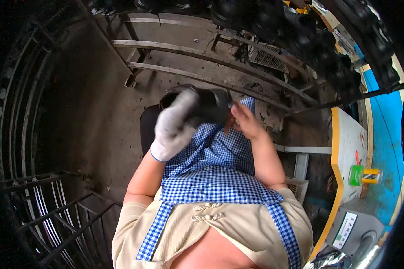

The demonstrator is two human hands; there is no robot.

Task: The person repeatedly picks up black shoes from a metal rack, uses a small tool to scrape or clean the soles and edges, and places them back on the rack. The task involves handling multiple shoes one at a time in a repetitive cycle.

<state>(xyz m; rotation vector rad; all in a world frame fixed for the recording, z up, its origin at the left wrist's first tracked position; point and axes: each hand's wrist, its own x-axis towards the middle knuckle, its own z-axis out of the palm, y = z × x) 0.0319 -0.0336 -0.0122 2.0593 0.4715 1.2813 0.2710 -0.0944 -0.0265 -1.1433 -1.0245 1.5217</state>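
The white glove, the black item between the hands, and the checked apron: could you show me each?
White glove [171, 127]: head view, on its back.
Black item [211, 106]: head view, its blurred middle.
Checked apron [216, 179]: head view, on its bib.

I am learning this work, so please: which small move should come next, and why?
Perhaps the gloved left grip should steady the black shoe, since both look blurred while the bare right grip is at the shoe's right end.
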